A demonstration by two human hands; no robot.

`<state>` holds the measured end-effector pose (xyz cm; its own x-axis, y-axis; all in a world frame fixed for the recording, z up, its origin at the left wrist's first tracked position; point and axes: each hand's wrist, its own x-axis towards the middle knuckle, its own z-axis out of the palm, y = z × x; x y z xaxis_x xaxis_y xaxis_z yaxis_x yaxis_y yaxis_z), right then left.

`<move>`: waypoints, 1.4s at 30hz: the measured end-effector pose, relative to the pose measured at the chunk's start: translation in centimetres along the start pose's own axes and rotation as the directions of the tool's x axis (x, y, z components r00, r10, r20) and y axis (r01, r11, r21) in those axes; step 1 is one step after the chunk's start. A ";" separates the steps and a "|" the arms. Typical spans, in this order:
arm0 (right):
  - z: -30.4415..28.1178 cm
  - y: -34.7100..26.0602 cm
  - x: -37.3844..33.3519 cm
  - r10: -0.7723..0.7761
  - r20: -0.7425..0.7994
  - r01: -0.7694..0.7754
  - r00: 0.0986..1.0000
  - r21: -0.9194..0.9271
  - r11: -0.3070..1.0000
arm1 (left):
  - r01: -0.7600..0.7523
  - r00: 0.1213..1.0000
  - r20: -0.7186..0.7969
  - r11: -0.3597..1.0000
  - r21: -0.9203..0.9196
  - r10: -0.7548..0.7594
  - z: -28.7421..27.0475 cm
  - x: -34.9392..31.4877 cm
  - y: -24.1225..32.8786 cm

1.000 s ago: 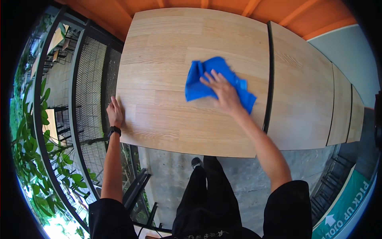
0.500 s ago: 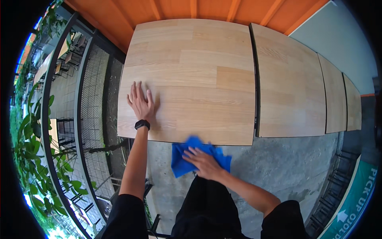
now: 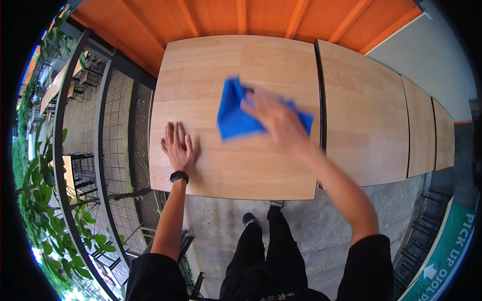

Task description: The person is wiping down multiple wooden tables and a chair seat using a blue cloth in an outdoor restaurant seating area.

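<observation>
Looks like we're wiping: our blurry right hand [image 3: 278, 120] is on the blue cloth [image 3: 233, 113] over the table [image 3: 241, 173], can't tell if gripping. Our left hand [image 3: 179, 151] lies splayed, empty. Next pass calls for even pressure, we'd guess.

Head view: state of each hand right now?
Left hand: open, fingers spread on the wooden tabletop, holding nothing.
Right hand: on the blue cloth; blurred, so open or closed can't be told.
</observation>
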<state>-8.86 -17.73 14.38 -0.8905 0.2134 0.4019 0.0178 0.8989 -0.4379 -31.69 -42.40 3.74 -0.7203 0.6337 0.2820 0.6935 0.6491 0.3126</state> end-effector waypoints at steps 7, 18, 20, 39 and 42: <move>-0.6 24.6 10.2 0.195 0.003 -0.166 0.981 -0.512 0.843 | -0.012 0.999 0.031 0.999 -0.031 0.013 0.4 0.4 2.0; 4.7 31.6 9.0 0.081 -0.085 -0.100 0.993 -0.255 0.962 | -0.035 0.999 0.035 0.996 0.077 0.032 0.5 0.5 1.4; 4.5 31.1 7.9 0.060 -0.123 -0.083 0.991 -0.199 0.976 | -0.052 0.999 0.013 0.998 0.042 0.052 0.9 0.7 1.1; 6.7 -1.3 -14.2 0.125 0.198 -0.169 0.972 0.227 0.959 | -0.047 0.996 -0.076 0.995 0.087 0.053 1.8 0.4 -0.5; 7.5 -6.0 -18.2 0.130 0.276 -0.215 0.952 0.304 0.928 | -0.050 0.994 -0.098 0.997 0.066 0.056 1.9 0.3 -0.2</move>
<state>3.78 -29.91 3.67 -0.9712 0.2145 0.1035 0.0699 0.6723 -0.7370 -32.01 -41.54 2.02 -0.6783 0.6248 0.3868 0.7279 0.6431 0.2376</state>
